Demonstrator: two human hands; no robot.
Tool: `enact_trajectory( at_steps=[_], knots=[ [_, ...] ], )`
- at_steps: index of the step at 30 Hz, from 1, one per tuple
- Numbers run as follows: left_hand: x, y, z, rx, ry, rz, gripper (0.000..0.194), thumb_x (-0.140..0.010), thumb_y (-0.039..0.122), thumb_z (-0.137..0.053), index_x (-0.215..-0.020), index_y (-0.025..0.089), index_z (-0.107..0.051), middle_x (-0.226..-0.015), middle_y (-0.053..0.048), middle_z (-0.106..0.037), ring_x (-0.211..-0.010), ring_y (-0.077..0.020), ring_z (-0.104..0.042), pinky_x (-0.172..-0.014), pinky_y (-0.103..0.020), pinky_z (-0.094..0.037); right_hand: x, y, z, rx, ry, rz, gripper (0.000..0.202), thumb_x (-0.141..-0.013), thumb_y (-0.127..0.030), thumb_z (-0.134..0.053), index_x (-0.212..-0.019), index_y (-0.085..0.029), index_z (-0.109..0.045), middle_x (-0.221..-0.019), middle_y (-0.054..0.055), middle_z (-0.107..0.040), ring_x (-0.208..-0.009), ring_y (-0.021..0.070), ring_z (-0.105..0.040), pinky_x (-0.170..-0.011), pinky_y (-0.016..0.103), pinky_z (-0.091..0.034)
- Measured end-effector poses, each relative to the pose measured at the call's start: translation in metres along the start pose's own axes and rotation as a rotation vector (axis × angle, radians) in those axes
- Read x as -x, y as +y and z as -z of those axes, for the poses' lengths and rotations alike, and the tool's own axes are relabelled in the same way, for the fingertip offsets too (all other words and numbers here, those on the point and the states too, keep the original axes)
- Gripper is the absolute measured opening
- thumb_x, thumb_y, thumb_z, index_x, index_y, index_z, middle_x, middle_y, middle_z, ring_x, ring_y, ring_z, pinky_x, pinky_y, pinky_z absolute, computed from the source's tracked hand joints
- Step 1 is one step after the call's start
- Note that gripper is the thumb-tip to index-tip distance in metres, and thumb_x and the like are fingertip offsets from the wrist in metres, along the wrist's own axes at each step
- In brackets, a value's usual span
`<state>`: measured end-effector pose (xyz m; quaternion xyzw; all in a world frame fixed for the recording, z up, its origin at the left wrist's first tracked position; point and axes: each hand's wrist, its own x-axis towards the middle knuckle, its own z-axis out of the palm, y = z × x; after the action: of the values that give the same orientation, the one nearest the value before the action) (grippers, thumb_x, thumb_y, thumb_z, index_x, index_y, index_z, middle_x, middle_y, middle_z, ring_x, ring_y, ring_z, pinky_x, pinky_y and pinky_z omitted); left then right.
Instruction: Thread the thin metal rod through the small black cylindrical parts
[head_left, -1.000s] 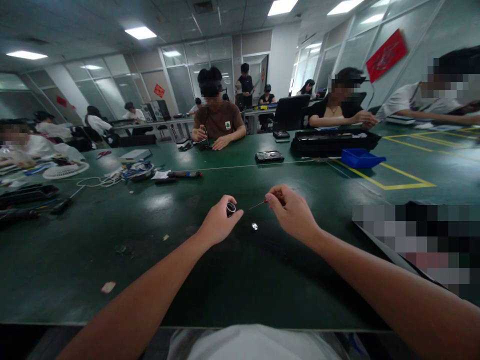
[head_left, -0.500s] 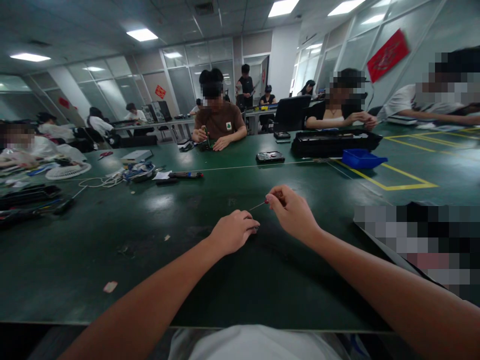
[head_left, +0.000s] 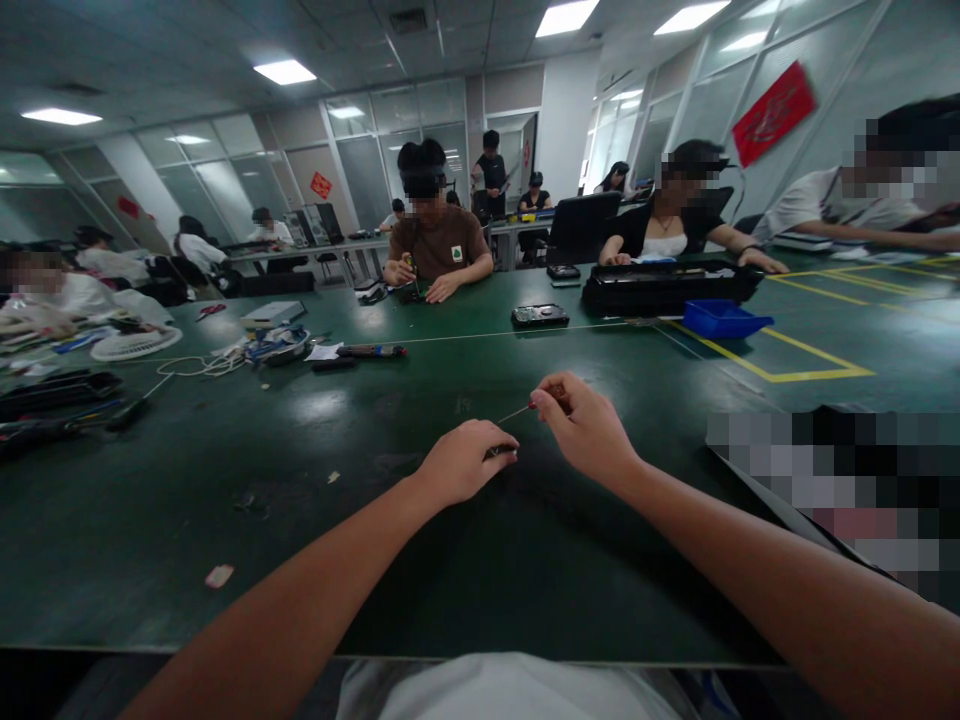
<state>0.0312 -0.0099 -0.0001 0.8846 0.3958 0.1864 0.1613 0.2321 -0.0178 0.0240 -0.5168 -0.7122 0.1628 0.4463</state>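
In the head view, the left hand [head_left: 466, 462] reaches over the green table [head_left: 420, 600] with its fingers curled and its thumb below them, closed on a small dark piece [head_left: 496, 452]; most of that piece is hidden, so its shape cannot be told. The right hand [head_left: 589, 425] is at about two o'clock from the left, its thumb and fingers pinched firmly around a screwdriver [head_left: 516, 412], whose thin shaft points toward eight o'clock and ends by the left hand's fingers; whether the tip touches anything cannot be told. Seen from between the hands, an open hard drive [head_left: 540, 314] lies at twelve o'clock, a blue tray [head_left: 726, 319] and a long black case [head_left: 667, 290] near two, a pen-like tool [head_left: 373, 351] at ten, and a pale scrap [head_left: 220, 576] at eight. A co-worker in a brown shirt [head_left: 427, 240] sits across the table at eleven o'clock.
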Motion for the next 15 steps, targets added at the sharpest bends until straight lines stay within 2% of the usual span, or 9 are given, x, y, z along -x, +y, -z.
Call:
enact_trajectory(
  at_steps=[4,6,9,12,15],
  knots=[
    [0.0,-0.01,0.01,0.216,0.139,0.122,0.025,-0.092,0.037,-0.057,-0.106,0.023,-0.072,-0.108,-0.004,-0.071,-0.1,-0.0209,-0.063,-0.092,-0.036,-0.048,0.0,0.0,0.0,-0.005,-0.008,0.004,0.017,-0.095,-0.037,-0.05,-0.091,-0.022,-0.058,-0.073,0.003,-0.066,-0.066,0.0195,-0.063,-0.061,0.031,-0.044],
    [-0.001,-0.019,0.015,0.333,0.249,0.207,0.028,-0.092,0.041,-0.054,-0.101,0.022,-0.072,-0.102,-0.004,-0.072,-0.096,-0.0206,-0.064,-0.09,-0.035,-0.048,0.0,0.0,0.001,-0.008,-0.007,-0.001,0.018,-0.095,-0.038,-0.05,-0.091,-0.022,-0.058,-0.071,0.003,-0.066,-0.065,0.0195,-0.063,-0.061,0.032,-0.044],
    [-0.003,-0.036,0.026,0.57,0.459,0.356,0.03,-0.09,0.042,-0.054,-0.096,0.019,-0.072,-0.091,-0.006,-0.07,-0.081,-0.0176,-0.062,-0.068,-0.028,-0.049,0.0,0.0,0.001,-0.013,0.0,-0.004,0.018,-0.095,-0.038,-0.05,-0.09,-0.022,-0.058,-0.07,0.003,-0.066,-0.065,0.0199,-0.063,-0.062,0.032,-0.044],
    [-0.004,-0.052,0.046,0.872,0.696,0.481,0.026,-0.086,0.037,-0.057,-0.097,0.018,-0.069,-0.087,-0.006,-0.066,-0.067,-0.0138,-0.056,-0.047,-0.02,-0.035,-0.001,0.0,0.001,-0.015,-0.001,-0.003,0.019,-0.095,-0.039,-0.05,-0.09,-0.023,-0.058,-0.071,0.003,-0.067,-0.066,0.0202,-0.063,-0.062,0.032,-0.044],
    [0.001,-0.069,0.076,1.182,0.886,0.582,0.022,-0.086,0.028,-0.052,-0.1,0.018,-0.065,-0.08,-0.003,-0.061,-0.056,-0.0109,-0.051,-0.041,-0.019,-0.028,-0.001,0.001,0.002,-0.02,0.002,-0.005,0.018,-0.094,-0.038,-0.05,-0.09,-0.023,-0.058,-0.071,0.003,-0.067,-0.067,0.0203,-0.064,-0.063,0.032,-0.045]
  ],
)
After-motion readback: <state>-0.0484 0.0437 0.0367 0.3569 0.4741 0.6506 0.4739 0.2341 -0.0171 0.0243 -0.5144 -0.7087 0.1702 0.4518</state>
